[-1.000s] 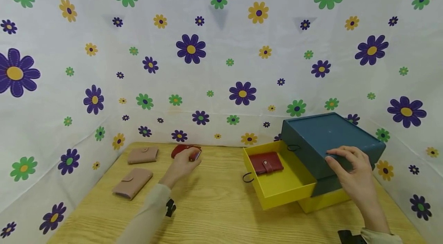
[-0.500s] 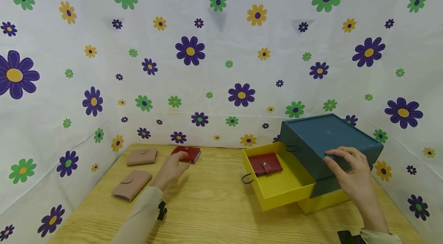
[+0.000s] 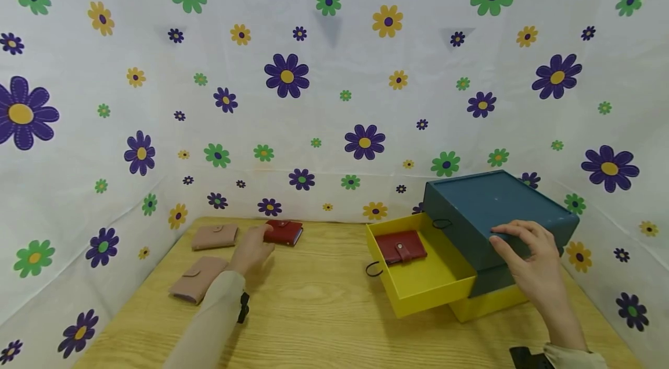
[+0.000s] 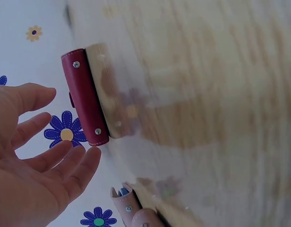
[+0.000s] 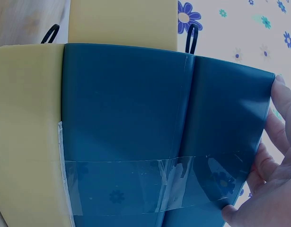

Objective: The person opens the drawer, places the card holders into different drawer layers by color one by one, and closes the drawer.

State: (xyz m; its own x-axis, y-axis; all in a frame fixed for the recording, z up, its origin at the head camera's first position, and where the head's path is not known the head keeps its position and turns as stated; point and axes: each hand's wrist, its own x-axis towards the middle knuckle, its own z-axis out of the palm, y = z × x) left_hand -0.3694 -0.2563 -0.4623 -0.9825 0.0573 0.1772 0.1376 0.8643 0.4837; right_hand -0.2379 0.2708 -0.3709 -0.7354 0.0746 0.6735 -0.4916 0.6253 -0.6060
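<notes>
Two red wallets show in the head view: one red wallet lies closed near the back edge of the wooden tabletop, and the left hand hovers just beside it with fingers straight and spread, holding nothing. From the left wrist camera that same wallet sits just past the fingertips, its spine and two small rivets facing the palm, with no clear contact between them. To the left of that hand lie two pink wallets, one pink wallet at the back and a second pink wallet nearer the front, partly behind the sleeve. The other red wallet, fastened with a snap tab, lies inside the yellow drawer, which stands pulled out of the blue box on the right side of the tabletop; a dark loop pull hangs at the drawer's front. The right hand grips the near top edge of the blue box, fingers curled over the lid and thumb on the side; the right wrist view shows the fingers wrapped over the box's edge. A lower yellow drawer sits shut beneath. Flower-printed white cloth lines the walls behind.
</notes>
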